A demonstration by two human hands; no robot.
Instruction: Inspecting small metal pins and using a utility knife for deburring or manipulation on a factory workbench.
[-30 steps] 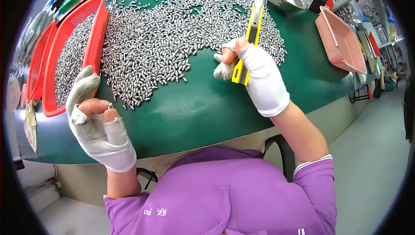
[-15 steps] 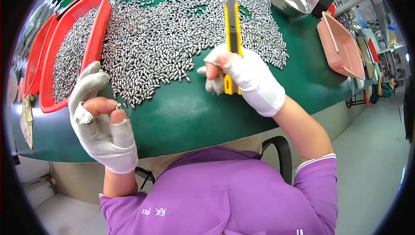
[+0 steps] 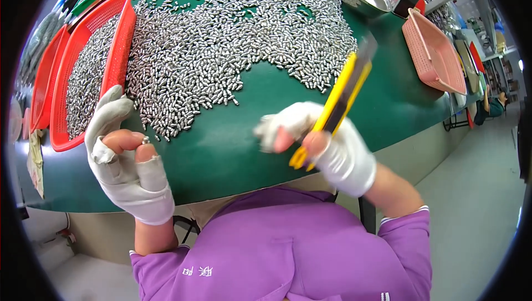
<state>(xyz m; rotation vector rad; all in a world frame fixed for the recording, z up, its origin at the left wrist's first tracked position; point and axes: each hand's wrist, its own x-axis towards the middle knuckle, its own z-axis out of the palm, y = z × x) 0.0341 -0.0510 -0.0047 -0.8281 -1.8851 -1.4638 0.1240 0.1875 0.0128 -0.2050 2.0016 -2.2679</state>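
Wide fisheye view, upright and unmirrored, from the left of two cameras worn on my head, looking steeply down. My purple shirt [image 3: 249, 240] lies close beneath, at lower centre; my left hand [image 3: 130, 171] appears left of centre, my right hand [image 3: 347, 161] right of centre, both near. The green table [image 3: 216, 154] curves across mid-frame.
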